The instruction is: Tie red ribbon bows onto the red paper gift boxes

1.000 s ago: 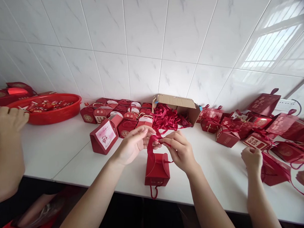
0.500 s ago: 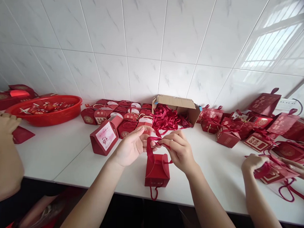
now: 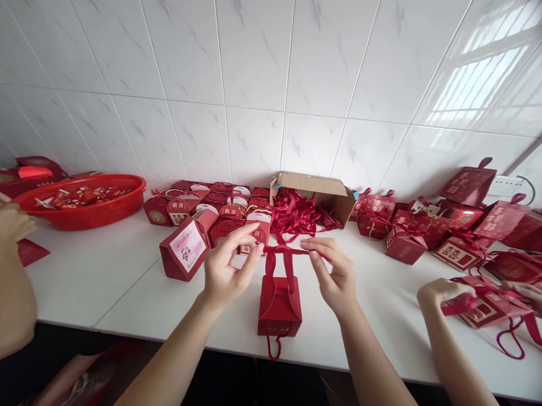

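A small red box (image 3: 280, 313) stands on the white table before me, a red cord loop hanging from its front. Red ribbon (image 3: 288, 267) rises from its top and crosses between my hands. My left hand (image 3: 231, 265) pinches one ribbon end between thumb and fingers, left of the crossing. On the right, my right hand (image 3: 333, 269) pinches the other end. The ribbon is stretched nearly level above the box. Left of my left hand sits a red box with a pink and white panel (image 3: 188, 247).
Behind are rows of red boxes (image 3: 179, 211) and a cardboard box (image 3: 314, 184) of ribbons. A red basin (image 3: 97, 212) of wrapped items is at left. Another person's hands (image 3: 446, 290) work on a box at right; a person's arm (image 3: 8, 277) is at far left.
My hands have moved apart, and the ribbon between them has gone from a loose loop to a taut crossing. At right, the other person's hand has shifted a little left.
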A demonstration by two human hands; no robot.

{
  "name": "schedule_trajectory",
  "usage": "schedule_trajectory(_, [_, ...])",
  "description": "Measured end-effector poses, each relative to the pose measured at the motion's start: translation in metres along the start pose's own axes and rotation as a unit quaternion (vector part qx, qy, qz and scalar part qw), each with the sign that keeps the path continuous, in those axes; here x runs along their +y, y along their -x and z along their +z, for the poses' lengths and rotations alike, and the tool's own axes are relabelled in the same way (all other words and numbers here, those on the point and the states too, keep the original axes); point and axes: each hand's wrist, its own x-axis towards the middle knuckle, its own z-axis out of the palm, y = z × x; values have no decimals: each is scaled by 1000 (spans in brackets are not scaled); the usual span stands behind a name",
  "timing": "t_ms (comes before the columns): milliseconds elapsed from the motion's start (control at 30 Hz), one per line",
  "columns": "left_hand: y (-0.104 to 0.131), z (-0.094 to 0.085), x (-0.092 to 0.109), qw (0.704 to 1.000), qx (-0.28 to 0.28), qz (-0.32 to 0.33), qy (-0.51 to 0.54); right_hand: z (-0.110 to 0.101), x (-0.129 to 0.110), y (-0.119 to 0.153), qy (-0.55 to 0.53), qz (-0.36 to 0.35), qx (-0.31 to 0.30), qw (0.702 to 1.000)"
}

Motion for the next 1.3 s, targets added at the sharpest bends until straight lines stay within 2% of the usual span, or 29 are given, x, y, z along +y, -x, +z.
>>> schedule_trajectory(100, [10,-18,-19,992,70,30,-97,-23,14,31,39,124,29,991])
schedule_trajectory(167, [24,-37,-34,984,86,5,-153,-42,30,63,88,214,29,972])
schedule_trajectory(200, [34,-48,-43,978,90,-18,-187,-52,39,82,127,260,47,956])
schedule_trajectory(267, [55,-69,-59,954,104,-74,-270,-70,56,118,162,309,72,934])
schedule_trajectory(333, [75,-84,-74,940,79,-121,-310,-82,70,146,182,356,56,915])
schedule_trajectory(400, [87,-88,-84,945,39,-140,-292,-87,78,159,188,378,42,905])
schedule_trajectory(467, [91,-82,-88,955,18,-138,-264,-84,80,155,199,382,52,901])
schedule_trajectory(567, [89,-57,-84,964,-6,-135,-228,-67,73,131,164,378,64,909])
schedule_trajectory(700, [89,-15,-68,972,-83,-163,-145,-27,57,98,39,376,-27,925])
schedule_trajectory(833, [95,11,-59,967,-134,-198,-86,14,49,89,-52,388,-116,913])
schedule_trajectory(933, [100,17,-57,961,-139,-231,-70,32,46,92,-92,407,-153,896])
schedule_trajectory(1033, [103,18,-60,950,-121,-280,-67,35,44,95,-102,442,-159,877])
schedule_trajectory(1200, [103,12,-65,925,-129,-343,-97,25,44,93,-119,512,-216,823])
schedule_trajectory(1300, [97,6,-62,913,-166,-356,-109,15,47,88,-137,509,-257,810])
